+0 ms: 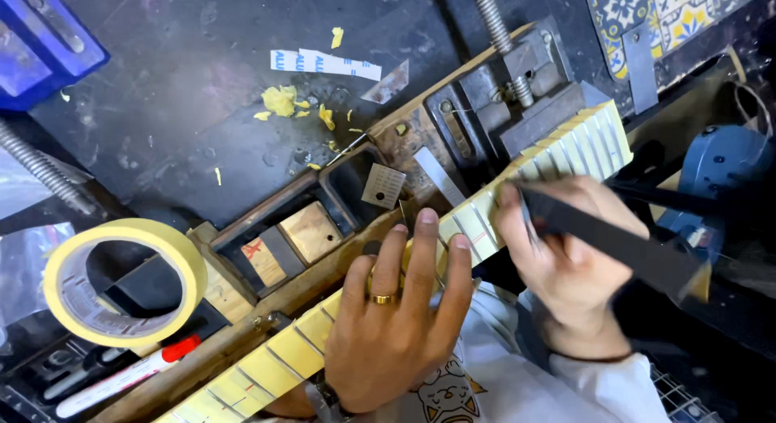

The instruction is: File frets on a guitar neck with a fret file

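Hands work over a guitar neck (279,360) wrapped in yellow masking tape between its frets; it runs diagonally from the lower left to the upper right, lying on a wooden support along the edge of the dark worktop (186,75). The left hand (396,318), a gold ring on one finger, lies flat with fingers spread on the middle of the neck, pressing it down and gripping nothing. The right hand (566,253) is closed around a long dark flat tool (622,241) — its blurred length slants off toward the lower right, its near end down on the fretboard just beside the left fingertips.

A roll of yellow masking tape (121,282) sits at the left, with a red-capped marker (121,378) below it. Scraps of torn yellow tape (283,101) lie on the worktop, near a white strip (327,63). A metal vise (509,84) with a threaded screw stands behind the neck — close to its upper end.
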